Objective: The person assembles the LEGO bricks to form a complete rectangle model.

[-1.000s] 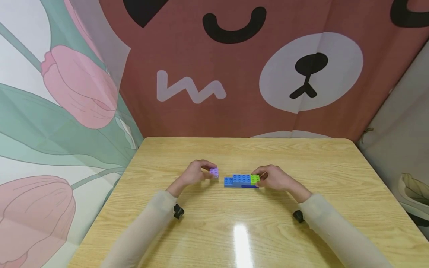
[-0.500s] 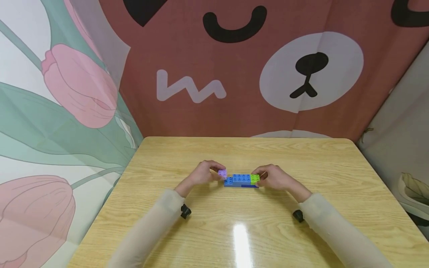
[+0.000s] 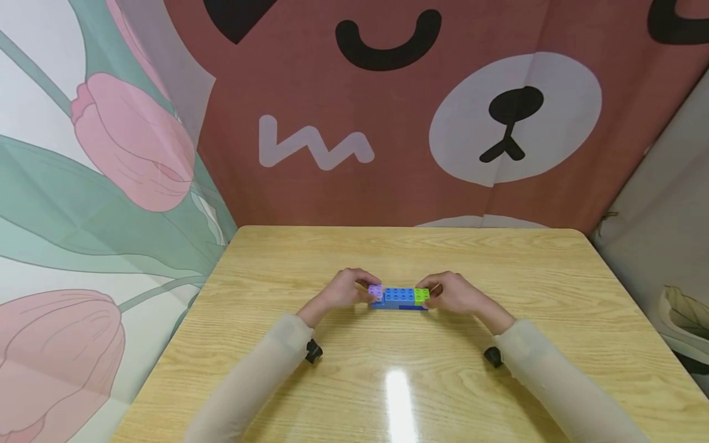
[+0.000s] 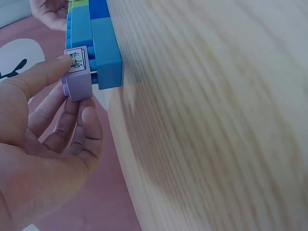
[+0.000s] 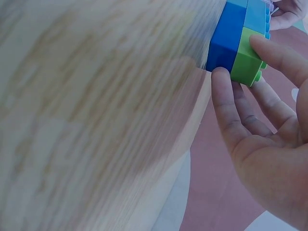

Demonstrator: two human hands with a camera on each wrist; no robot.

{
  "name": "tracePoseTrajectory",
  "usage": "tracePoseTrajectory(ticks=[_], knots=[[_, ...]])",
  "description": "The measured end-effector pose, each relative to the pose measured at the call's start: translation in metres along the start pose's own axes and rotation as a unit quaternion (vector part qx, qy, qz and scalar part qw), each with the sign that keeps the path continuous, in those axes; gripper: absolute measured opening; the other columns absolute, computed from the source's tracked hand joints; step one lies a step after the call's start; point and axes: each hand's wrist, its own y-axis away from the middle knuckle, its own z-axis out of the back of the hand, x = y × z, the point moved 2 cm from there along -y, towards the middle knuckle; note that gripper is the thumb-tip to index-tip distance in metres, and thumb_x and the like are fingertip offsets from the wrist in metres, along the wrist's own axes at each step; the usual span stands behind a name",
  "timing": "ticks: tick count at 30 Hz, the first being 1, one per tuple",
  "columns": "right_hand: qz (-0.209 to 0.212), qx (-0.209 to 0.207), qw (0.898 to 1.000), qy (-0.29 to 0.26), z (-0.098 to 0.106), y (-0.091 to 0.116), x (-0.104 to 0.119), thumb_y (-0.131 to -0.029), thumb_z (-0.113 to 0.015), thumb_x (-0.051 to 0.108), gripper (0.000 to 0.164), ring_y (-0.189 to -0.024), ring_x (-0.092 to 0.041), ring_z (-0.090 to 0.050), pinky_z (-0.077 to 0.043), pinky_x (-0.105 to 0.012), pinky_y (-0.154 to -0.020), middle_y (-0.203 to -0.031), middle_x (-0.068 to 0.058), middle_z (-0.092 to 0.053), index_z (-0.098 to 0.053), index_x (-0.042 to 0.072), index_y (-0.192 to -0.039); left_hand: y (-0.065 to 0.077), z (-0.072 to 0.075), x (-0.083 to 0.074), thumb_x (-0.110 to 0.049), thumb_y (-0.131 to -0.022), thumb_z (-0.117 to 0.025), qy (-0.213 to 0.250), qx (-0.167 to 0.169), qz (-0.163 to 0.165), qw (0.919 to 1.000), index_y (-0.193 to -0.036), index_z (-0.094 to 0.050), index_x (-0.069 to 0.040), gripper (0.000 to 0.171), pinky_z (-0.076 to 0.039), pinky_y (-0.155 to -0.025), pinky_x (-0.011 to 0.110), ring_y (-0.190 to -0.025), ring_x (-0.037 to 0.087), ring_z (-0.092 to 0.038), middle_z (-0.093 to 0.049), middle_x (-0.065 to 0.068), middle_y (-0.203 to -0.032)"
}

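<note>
My left hand pinches a small purple building brick with a printed picture on its side. That brick sits over the left end of a lower light blue brick, whose studs still show in a narrow gap between them. A dark blue brick continues the bottom row to the right. On top, a longer light blue brick spans the middle, with a lime green brick at the right end. My right hand grips this green brick, thumb on its side and a fingertip at the dark blue brick's end.
The blocks lie on a light wooden table. Behind its far edge hangs a reddish-brown cloth with a bear face, and a tulip-print cloth hangs at left. Each wrist carries a small black device.
My left hand has moved right with the purple brick, from beside the blocks to over the left end of the lower light blue brick. The right hand has stayed in place.
</note>
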Motion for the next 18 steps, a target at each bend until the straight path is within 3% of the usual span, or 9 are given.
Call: tracePoseTrajectory(ticks=[18], knots=[[-0.004, -0.001, 1.000, -0.012, -0.0005, -0.0021, -0.0012, -0.087, -0.081, 0.010, 0.037, -0.095, -0.022, -0.065, -0.055, -0.037, -0.073, -0.112, -0.004, -0.069, -0.072, 0.006, -0.123, 0.0005, -0.0036, 0.0011, -0.010, -0.087, -0.083, -0.001, 0.006, 0.001, 1.0000, -0.117, -0.075, -0.009, 0.031, -0.052, -0.086, 0.029, -0.099, 0.015, -0.064, -0.071, -0.003, -0.107]])
